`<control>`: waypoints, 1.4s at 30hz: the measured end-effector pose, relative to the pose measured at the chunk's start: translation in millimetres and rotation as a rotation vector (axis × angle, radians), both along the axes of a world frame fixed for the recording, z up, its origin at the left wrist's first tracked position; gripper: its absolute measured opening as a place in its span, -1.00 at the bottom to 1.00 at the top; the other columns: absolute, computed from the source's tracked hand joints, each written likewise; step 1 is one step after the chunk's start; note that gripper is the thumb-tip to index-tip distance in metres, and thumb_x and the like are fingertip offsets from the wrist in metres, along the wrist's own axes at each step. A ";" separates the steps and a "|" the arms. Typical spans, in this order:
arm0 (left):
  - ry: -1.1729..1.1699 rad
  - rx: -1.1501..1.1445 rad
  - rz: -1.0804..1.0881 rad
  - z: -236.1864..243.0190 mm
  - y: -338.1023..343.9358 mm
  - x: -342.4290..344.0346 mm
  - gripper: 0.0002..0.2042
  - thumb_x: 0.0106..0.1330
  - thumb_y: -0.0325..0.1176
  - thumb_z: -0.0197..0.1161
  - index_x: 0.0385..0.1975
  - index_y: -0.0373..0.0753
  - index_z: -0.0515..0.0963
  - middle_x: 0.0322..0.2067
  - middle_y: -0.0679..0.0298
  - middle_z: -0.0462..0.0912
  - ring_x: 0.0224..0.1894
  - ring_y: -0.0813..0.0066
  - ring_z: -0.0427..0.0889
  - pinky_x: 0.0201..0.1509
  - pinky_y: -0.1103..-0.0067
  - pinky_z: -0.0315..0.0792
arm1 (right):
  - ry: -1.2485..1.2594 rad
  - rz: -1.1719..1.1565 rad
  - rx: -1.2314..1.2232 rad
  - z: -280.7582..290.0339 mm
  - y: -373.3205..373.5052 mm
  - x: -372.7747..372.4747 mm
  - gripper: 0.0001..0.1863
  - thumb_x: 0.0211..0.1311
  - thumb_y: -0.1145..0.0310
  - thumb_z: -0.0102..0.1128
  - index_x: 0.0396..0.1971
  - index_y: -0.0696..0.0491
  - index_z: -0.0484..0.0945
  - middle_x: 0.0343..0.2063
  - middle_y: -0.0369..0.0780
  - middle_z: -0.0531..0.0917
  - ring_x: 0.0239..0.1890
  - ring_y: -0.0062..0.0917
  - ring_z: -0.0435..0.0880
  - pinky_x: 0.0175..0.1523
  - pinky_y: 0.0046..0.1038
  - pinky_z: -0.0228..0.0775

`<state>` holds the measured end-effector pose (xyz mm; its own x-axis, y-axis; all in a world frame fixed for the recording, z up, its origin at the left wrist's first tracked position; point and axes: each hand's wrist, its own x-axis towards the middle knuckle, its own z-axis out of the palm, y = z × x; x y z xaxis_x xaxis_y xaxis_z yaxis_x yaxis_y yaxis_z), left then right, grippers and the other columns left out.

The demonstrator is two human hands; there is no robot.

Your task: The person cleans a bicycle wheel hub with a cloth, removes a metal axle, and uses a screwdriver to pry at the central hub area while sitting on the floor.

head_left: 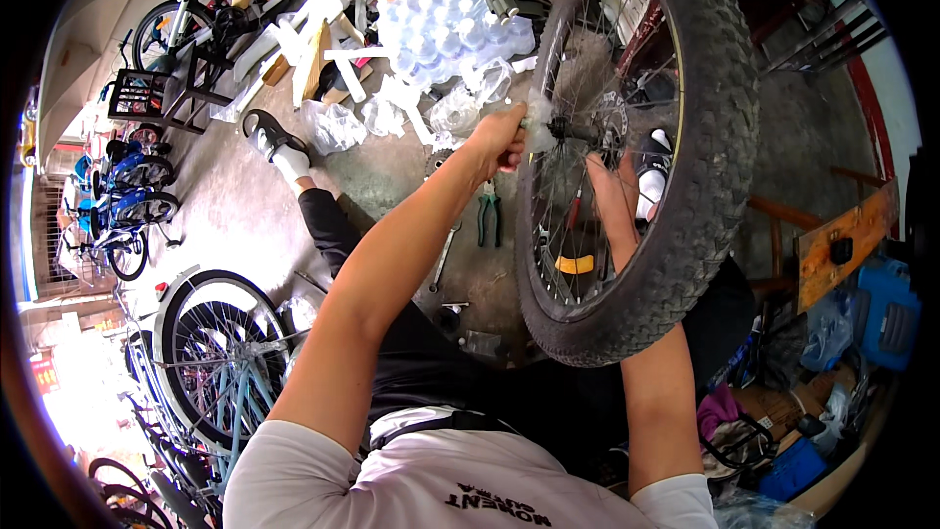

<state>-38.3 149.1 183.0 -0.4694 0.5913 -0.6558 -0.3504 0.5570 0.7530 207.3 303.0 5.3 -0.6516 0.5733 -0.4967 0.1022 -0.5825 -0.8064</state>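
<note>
Upright wheel [720, 132] points its axle [558, 127] sideways toward the left hand [500, 140]

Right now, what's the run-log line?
left hand: curled beside hub; right hand: seen through wheel; green-handled pliers: on floor

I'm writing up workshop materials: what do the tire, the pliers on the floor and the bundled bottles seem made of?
Tire: most likely rubber, matt black with knobbly tread.
Pliers: probably metal, judging by the greyish head, with dark-green grips, perhaps plastic.
Bottles: likely clear plastic, as they look glossy and see-through.
</note>
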 end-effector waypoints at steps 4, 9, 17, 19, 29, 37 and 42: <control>0.008 -0.091 0.041 8.5 -1.7 8.3 -0.33 0.48 0.30 -0.13 -0.65 -0.20 0.44 -0.72 0.34 0.33 -0.66 0.37 0.41 -0.53 0.30 0.36 | 0.212 -0.067 -0.081 -3.8 7.6 -1.3 -0.28 0.48 -0.37 -0.36 -0.13 -0.02 0.57 -0.59 -0.29 0.59 -0.71 -0.53 0.47 -0.64 -0.46 0.29; 1.206 0.342 -0.233 22.0 -5.6 39.7 -0.74 0.48 -0.15 0.11 -0.11 -0.23 0.52 -0.17 0.08 0.63 -0.23 0.07 0.70 -0.21 0.25 0.55 | -0.204 -0.048 0.395 -33.0 27.4 26.7 -0.32 0.49 -0.35 -0.35 -0.16 -0.05 0.56 -0.58 -0.28 0.59 -0.70 -0.55 0.48 -0.61 -0.48 0.31; 1.195 0.154 -0.365 -0.9 2.3 23.4 -0.80 0.47 -0.25 0.06 -0.20 -0.28 0.42 -0.31 0.04 0.62 -0.28 -0.15 0.65 -0.29 0.14 0.52 | -0.157 0.024 -0.412 36.4 35.9 21.9 -0.38 0.55 -0.27 -0.39 -0.25 -0.08 0.54 -0.70 -0.28 0.49 -0.77 -0.52 0.39 -0.64 -0.44 0.28; 1.258 0.067 -0.483 -5.2 5.4 8.5 -0.75 0.50 -0.19 0.02 -0.24 -0.29 0.43 -0.40 0.00 0.63 -0.36 -0.16 0.65 -0.36 0.11 0.52 | -0.155 0.077 -0.443 39.4 23.6 9.7 -0.37 0.55 -0.26 -0.41 -0.27 -0.08 0.54 -0.76 -0.28 0.45 -0.81 -0.49 0.35 -0.66 -0.41 0.26; 1.164 0.127 -0.116 27.9 -13.8 30.7 -0.74 0.50 -0.16 0.04 -0.17 -0.24 0.52 -0.13 -0.04 0.58 -0.20 -0.15 0.64 -0.12 0.10 0.52 | 0.049 -0.023 -0.339 15.0 15.8 9.6 -0.19 0.45 -0.42 -0.51 -0.34 0.01 0.54 -0.80 -0.24 0.43 -0.80 -0.41 0.45 -0.70 -0.33 0.27; 1.226 0.337 -0.312 -4.8 -1.7 20.9 -0.81 0.43 -0.34 0.11 -0.06 -0.27 0.48 -0.29 -0.03 0.63 -0.24 -0.16 0.64 -0.16 0.15 0.52 | -0.034 -0.006 -0.403 39.6 19.0 11.9 -0.16 0.41 -0.47 -0.51 -0.45 -0.01 0.54 -0.81 -0.22 0.44 -0.81 -0.39 0.43 -0.68 -0.32 0.28; 0.524 -0.024 -0.179 18.5 17.1 20.1 -0.45 0.51 0.09 -0.07 -0.39 -0.33 0.59 -0.55 -0.02 0.63 -0.50 -0.06 0.65 -0.41 0.12 0.49 | -0.240 0.130 -0.443 60.6 29.8 11.7 -0.14 0.38 -0.50 -0.51 -0.52 -0.02 0.54 -0.82 -0.22 0.44 -0.81 -0.37 0.42 -0.67 -0.32 0.28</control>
<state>-18.2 166.2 201.4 -0.6296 0.6799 -0.3759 0.1695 0.5924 0.7876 219.0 332.8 65.8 -0.5413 0.1966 -0.8175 0.3480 -0.8328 -0.4306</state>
